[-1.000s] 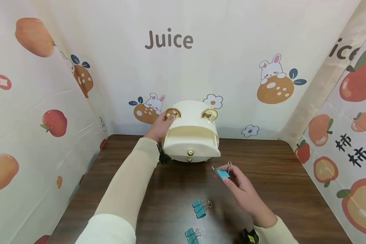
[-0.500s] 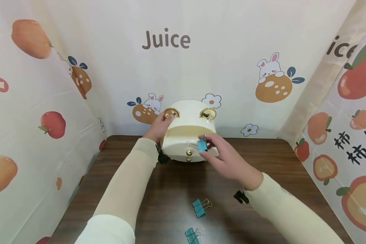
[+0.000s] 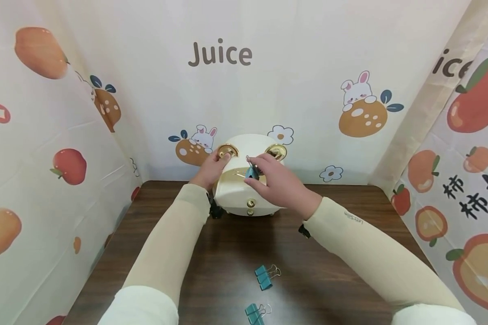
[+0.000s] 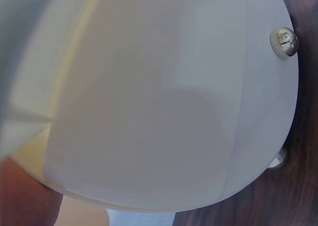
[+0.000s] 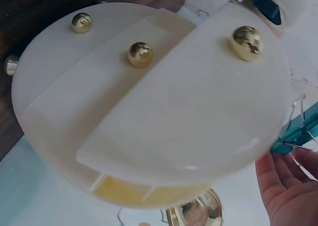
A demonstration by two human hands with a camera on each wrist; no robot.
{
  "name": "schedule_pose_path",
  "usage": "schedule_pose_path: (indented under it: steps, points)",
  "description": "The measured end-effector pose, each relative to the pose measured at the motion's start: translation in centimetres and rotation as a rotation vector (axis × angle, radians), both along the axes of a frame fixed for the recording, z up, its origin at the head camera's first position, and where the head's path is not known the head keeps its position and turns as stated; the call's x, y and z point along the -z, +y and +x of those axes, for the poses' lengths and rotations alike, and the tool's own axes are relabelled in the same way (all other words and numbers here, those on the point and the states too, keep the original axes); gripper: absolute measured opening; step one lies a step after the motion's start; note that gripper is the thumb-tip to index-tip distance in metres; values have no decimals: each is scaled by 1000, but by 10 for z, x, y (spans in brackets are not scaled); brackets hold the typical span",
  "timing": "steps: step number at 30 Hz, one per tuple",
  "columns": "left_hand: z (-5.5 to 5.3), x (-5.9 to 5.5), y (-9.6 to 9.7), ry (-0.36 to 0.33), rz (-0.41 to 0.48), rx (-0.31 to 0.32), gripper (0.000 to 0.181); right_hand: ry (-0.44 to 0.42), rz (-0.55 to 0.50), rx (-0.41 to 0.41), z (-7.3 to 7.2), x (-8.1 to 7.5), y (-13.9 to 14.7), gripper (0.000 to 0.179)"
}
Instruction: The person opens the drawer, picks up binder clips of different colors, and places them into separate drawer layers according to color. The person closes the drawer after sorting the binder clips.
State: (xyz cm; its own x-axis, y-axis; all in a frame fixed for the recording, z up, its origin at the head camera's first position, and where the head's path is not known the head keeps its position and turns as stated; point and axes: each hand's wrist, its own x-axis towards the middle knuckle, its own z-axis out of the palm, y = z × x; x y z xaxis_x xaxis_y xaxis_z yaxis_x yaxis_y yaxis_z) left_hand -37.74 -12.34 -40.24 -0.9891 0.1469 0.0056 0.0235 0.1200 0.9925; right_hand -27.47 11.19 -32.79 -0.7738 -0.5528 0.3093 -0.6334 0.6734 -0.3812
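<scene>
A small cream drawer box (image 3: 252, 146) with gold round ornaments (image 3: 276, 151) stands at the back of the table. Its upper drawer (image 3: 232, 190) is pulled out, with a gold knob (image 3: 251, 203) on the front. My left hand (image 3: 209, 171) grips the box's left side, thumb by the left ornament. Over the drawer's opening, my right hand (image 3: 282, 183) pinches a teal binder clip (image 3: 251, 173) with wire handles. In the right wrist view that binder clip (image 5: 302, 130) is at the fingertips. The drawer's inside is mostly hidden by the right hand.
Two more teal binder clips lie on the dark wooden table: one nearer the box (image 3: 264, 277), another binder clip (image 3: 254, 313) at the bottom edge. A printed white curtain (image 3: 309, 90) hangs close behind the box and along both sides.
My right hand has carried the binder clip from the table's right side, up and leftward to the open drawer. The left hand stays on the box.
</scene>
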Motion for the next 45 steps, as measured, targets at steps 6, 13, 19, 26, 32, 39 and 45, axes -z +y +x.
schedule_pose_path:
  steps: [6,13,19,26,32,39,45]
  points:
    - [1,0,0,-14,-11,3,51,-58,80,31,-7,8,-11,56]
    - [1,0,-1,-7,-9,8,51,-145,101,18,-16,12,-21,44]
    - [0,1,0,2,6,-1,49,-246,63,37,-22,10,-27,29]
    - [-1,2,0,-6,37,7,49,-409,132,98,-29,6,-34,35]
    - [-1,0,-2,-13,6,15,51,-490,232,94,-37,2,-39,39]
    - [3,-1,-2,-23,-20,3,52,-448,263,68,-37,1,-44,34]
    - [3,-1,-1,-24,-6,4,52,-396,214,76,-35,0,-43,32]
